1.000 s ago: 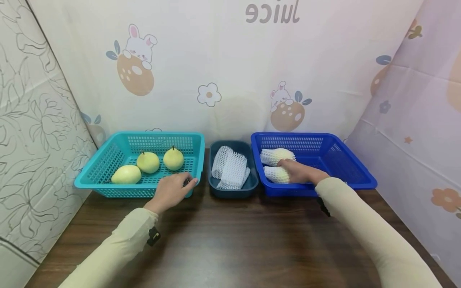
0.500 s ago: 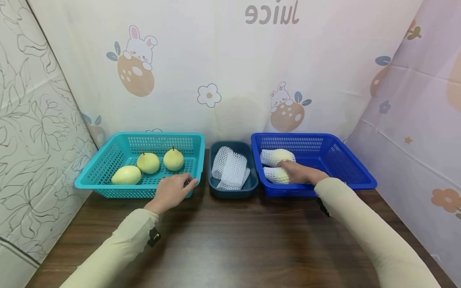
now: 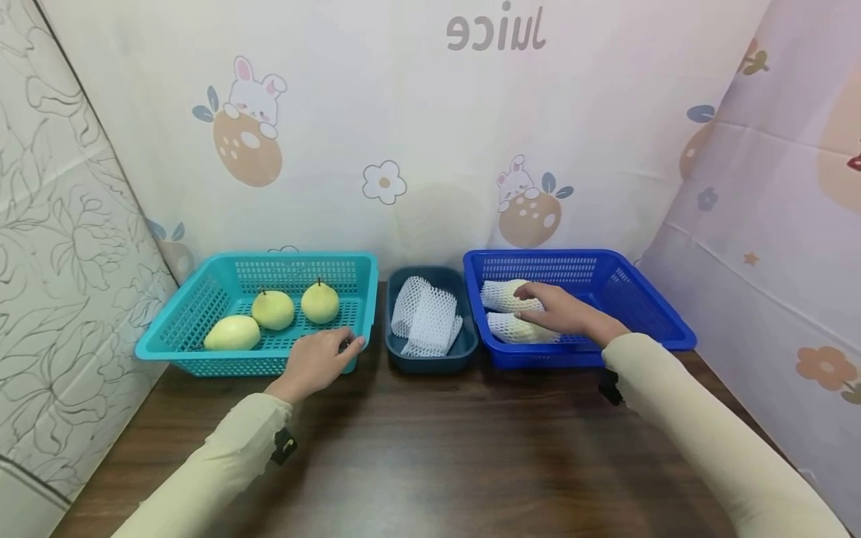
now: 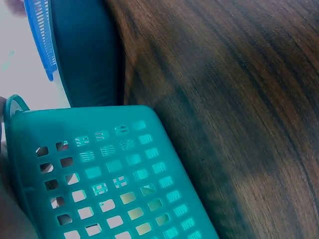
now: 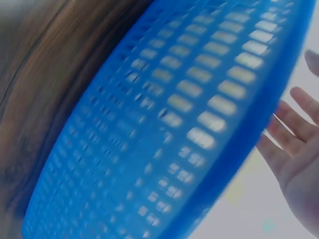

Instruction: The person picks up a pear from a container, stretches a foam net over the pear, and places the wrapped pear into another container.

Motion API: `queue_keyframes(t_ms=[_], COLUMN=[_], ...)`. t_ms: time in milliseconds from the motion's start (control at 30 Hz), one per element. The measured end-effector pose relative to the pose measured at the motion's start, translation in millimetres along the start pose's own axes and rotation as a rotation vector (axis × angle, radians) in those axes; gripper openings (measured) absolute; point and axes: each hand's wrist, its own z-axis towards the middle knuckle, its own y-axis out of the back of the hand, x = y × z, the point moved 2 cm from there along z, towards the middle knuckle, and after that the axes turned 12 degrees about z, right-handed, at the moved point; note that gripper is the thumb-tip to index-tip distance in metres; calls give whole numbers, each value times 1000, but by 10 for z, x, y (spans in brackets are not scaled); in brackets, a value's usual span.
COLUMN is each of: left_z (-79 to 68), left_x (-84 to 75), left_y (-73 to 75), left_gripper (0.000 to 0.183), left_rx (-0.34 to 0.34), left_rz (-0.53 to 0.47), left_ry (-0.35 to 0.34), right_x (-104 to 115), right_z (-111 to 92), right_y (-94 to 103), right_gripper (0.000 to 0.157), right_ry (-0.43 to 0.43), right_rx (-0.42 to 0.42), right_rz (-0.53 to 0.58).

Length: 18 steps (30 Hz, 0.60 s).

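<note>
In the blue basket (image 3: 646, 314), two pears in white foam net sleeves lie side by side: a rear netted pear (image 3: 499, 294) and a front netted pear (image 3: 514, 329). My right hand (image 3: 561, 310) hovers just over them, fingers apart and holding nothing; the right wrist view shows its spread fingers (image 5: 294, 122) above the basket rim. At the near right corner of the teal basket (image 3: 202, 356), my left hand (image 3: 319, 362) rests relaxed on the rim, fingers loosely bent. Three bare pears sit inside: a left pear (image 3: 232, 333), a middle pear (image 3: 273, 309) and a right pear (image 3: 320, 302).
Between the two baskets stands a dark blue-grey bin (image 3: 430, 364) holding several white foam net sleeves (image 3: 432, 320). All three containers line up on a brown wooden table (image 3: 430, 448), close to a patterned cloth wall (image 3: 430, 112). Side walls rise at left and right.
My right hand has let go of the front netted pear and lifted slightly, its fingers spreading. The left hand stays at the teal basket's corner. The head view has shifted slightly.
</note>
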Motion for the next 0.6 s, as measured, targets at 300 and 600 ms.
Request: queue_keyframes(t_ms=[300,600], left_z=[-8,3], left_x=[-3,0], left_y=[15,10], left_gripper=[34,34], left_rx=[10,25], left_rz=[-6,3], left_ry=[-2,9], right_x=[295,288], right_z=[-219,-359], right_y=[-160,-457], right_gripper=[28,41], right_ry=[63,31], right_rx=[-142,-131], right_rz=[36,-41])
